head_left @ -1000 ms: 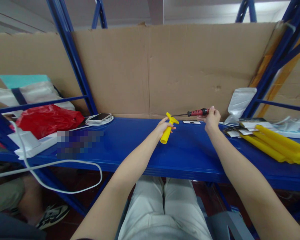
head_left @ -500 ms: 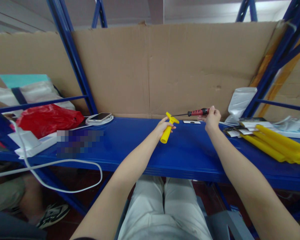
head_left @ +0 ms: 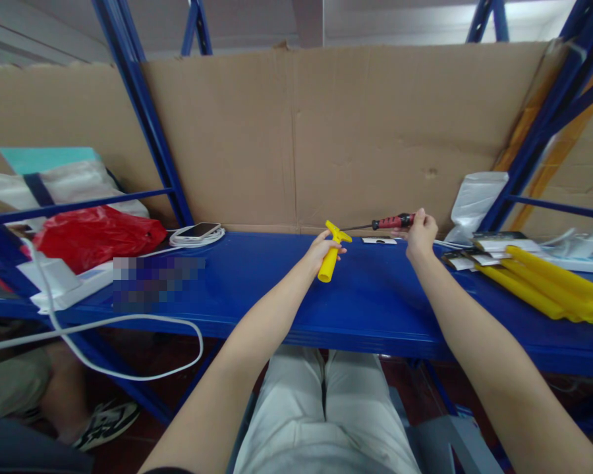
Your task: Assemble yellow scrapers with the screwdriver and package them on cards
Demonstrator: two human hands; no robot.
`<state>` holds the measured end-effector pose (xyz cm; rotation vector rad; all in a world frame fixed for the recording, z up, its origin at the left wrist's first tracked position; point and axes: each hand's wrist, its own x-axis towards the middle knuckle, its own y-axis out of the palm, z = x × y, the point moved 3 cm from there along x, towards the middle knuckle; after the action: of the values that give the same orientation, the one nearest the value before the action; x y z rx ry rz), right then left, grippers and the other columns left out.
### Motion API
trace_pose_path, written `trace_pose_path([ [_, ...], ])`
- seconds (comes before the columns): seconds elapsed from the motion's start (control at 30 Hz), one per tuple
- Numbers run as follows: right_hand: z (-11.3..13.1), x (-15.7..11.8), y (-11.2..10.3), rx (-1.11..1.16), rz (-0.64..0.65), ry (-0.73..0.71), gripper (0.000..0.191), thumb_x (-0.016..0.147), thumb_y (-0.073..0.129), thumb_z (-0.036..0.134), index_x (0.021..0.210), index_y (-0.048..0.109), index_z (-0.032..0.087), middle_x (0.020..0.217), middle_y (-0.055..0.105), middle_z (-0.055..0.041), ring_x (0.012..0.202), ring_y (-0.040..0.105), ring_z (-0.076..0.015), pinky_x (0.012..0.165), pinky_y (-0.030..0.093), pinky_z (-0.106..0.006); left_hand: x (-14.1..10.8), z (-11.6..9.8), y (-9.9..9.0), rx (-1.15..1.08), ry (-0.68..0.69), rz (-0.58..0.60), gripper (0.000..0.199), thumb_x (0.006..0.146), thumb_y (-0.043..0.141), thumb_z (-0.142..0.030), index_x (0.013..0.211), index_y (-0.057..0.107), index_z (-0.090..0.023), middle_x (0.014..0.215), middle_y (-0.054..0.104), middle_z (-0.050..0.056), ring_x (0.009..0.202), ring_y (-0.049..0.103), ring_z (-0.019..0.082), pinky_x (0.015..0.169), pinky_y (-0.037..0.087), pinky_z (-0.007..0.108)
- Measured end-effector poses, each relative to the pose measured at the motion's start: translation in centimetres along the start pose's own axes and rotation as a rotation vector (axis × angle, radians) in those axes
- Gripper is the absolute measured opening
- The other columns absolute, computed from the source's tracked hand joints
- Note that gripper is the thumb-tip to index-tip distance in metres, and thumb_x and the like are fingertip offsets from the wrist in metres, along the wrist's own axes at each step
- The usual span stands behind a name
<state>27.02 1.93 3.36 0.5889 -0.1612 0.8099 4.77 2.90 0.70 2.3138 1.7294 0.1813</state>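
Note:
My left hand (head_left: 321, 248) is closed around a yellow T-shaped plastic handle (head_left: 329, 263), holding it tilted above the blue shelf. The handle's round end points down toward me, and its crosspiece is at the top. My right hand (head_left: 422, 232) grips a red and black screwdriver (head_left: 390, 222) by the back end of its grip. The thin shaft runs left to the crosspiece of the yellow handle. Whether the tip touches a screw there is too small to see. A small white card (head_left: 379, 241) lies on the shelf below the screwdriver.
Several yellow tubes (head_left: 548, 283) with black-and-white packets lie at the right. Left on the blue shelf (head_left: 257, 289) are a phone (head_left: 201, 230), a coiled white cable, a white power strip (head_left: 86, 284) and a red bag (head_left: 99, 234). Cardboard (head_left: 366, 131) stands behind. Another person's leg shows lower left.
My left hand and the yellow handle have shifted very slightly. The right hand keeps its grip on the screwdriver in nearly the same place.

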Motion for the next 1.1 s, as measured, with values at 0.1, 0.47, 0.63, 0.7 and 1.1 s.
trace_pose_path([
  [0.1,0.0,0.0,0.0,-0.007,-0.012,0.019,0.031,0.087,0.048,0.051,0.079,0.04,0.022,0.06,0.048,0.0078,0.042,0.055,-0.0081,0.04,0.054,-0.024,-0.1,0.1,0.1,0.011,0.008,-0.02,0.08,0.067,0.049,0.005,0.141,0.034,-0.022,0.11,0.065,0.01,0.051,0.061,0.008,0.041,0.041,0.017],
  [0.47,-0.3,0.3,0.0,0.004,-0.006,0.01,0.034,0.085,0.05,0.054,0.08,0.041,0.022,0.063,0.048,0.0064,0.05,0.06,-0.0113,0.044,0.056,-0.028,0.2,0.7,0.1,0.05,0.014,0.03,0.083,0.066,0.051,0.003,0.142,0.032,-0.025,0.114,0.065,0.011,0.054,0.063,0.009,0.042,0.042,0.017],
  [0.63,0.0,0.0,0.1,-0.015,-0.015,0.019,0.03,0.087,0.048,0.051,0.08,0.041,0.022,0.062,0.048,0.0065,0.05,0.059,-0.011,0.044,0.056,-0.028,0.1,0.6,0.2,0.052,0.002,0.027,0.083,0.066,0.049,0.004,0.142,0.031,-0.025,0.114,0.064,0.011,0.054,0.063,0.009,0.042,0.042,0.017],
  [0.7,0.3,-0.2,0.1,-0.032,-0.01,-0.003,0.029,0.086,0.049,0.049,0.08,0.042,0.022,0.064,0.049,0.0059,0.053,0.06,-0.0115,0.046,0.056,-0.029,0.1,0.5,0.2,0.052,-0.006,0.024,0.083,0.066,0.05,0.004,0.142,0.031,-0.024,0.115,0.064,0.011,0.053,0.063,0.01,0.042,0.042,0.017],
  [1.1,2.2,-1.8,0.5,-0.15,0.153,-0.204,0.023,0.086,0.052,0.038,0.099,0.053,0.02,0.075,0.058,0.0009,0.063,0.063,-0.0144,0.054,0.053,-0.028,0.0,0.6,-0.4,0.188,0.064,-0.062,0.079,0.066,0.049,0.003,0.139,0.034,-0.024,0.107,0.066,0.009,0.051,0.06,0.008,0.042,0.04,0.017],
])
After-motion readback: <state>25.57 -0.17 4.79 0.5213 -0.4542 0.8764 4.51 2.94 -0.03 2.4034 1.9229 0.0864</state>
